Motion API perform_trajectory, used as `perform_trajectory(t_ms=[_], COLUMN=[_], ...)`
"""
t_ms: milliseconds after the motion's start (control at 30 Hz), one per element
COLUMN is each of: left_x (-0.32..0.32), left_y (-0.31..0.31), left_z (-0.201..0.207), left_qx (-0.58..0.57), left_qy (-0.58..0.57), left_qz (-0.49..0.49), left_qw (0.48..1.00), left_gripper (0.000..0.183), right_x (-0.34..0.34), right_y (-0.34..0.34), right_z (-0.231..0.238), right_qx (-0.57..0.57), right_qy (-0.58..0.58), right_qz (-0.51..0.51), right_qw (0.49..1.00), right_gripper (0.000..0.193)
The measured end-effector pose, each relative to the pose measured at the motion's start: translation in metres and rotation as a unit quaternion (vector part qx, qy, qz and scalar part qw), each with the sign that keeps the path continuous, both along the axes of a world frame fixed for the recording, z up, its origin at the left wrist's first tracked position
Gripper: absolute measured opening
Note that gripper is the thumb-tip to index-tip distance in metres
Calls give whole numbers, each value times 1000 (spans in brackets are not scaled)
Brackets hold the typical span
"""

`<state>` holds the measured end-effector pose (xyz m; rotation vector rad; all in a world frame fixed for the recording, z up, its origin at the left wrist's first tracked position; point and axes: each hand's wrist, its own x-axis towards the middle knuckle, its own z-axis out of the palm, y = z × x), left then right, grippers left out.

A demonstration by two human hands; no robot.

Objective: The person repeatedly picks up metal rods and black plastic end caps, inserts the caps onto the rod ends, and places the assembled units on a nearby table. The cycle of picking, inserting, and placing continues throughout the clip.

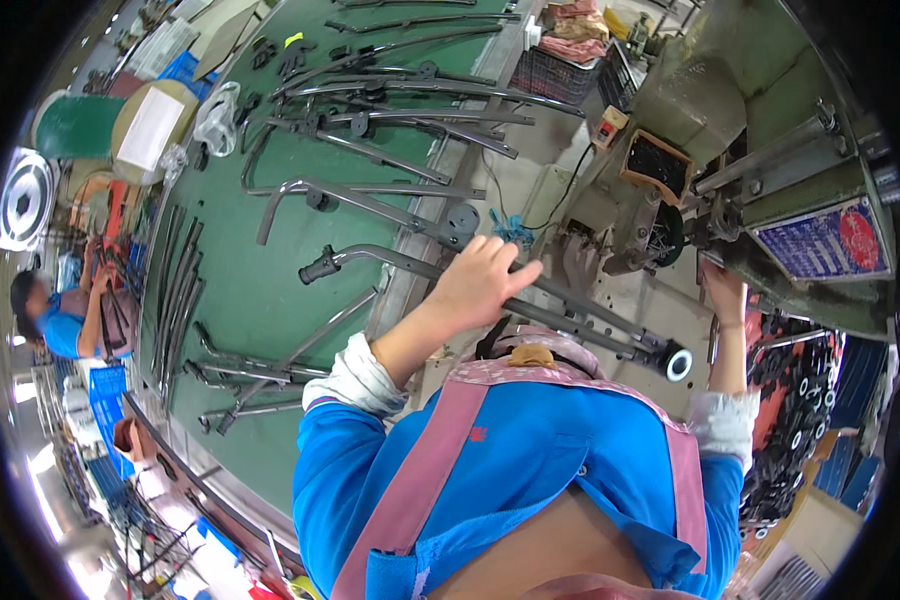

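Note:
My left hand (480, 283) is closed round a grey metal tube frame (395, 262) in front of my body. The frame has two long tubes side by side. One has a hooked end, and the other ends in a dark joint fitting (318, 266) above the green table. At its right end is a black round part with a white ring (678, 364). To the right, my right hand (723, 293) is raised against the underside of a green machine (810, 160). Its fingers are partly hidden there, and I cannot make out what they touch.
The green table (300, 440) carries several bent tubes (400, 90) and thin bars (175, 300). A box of small black parts (658, 165) stands by the machine. Black parts (790, 420) are heaped at right. A co-worker in blue (65, 325) is at far left.

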<state>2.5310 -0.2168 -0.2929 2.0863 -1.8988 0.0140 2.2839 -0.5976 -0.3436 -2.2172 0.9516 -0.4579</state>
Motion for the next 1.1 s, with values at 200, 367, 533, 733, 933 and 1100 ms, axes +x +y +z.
perform_trajectory(t_ms=[200, 367, 533, 733, 933, 1100], left_x=[-45, -72, -82, -85, -79, -76], left_y=[-8, -17, -12, -10, -5, 2], left_z=[-8, -9, -19, -22, -21, -20], left_qx=[27, 54, 36, 44, 36, 57], left_qy=[-4, 16, 30, 48, 62, 64], left_qz=[-12, 27, 57, 69, 51, 57], left_qw=[1000, 998, 997, 996, 996, 995], left_gripper=[57, 66, 70, 70, 62, 55], right_x=[125, 191, 209, 204, 201, 195], right_y=[-79, -115, -118, -110, -79, -84], right_z=[-30, -87, -104, -92, -59, -66], right_qx=[-261, -333, -303, -294, -281, -243], right_qy=[25, 21, 28, 7, 23, -40], right_qz=[167, 223, 189, 157, 182, 138], right_qw=[950, 916, 934, 943, 942, 959], right_gripper=[16, 17, 16, 14, 16, 14])
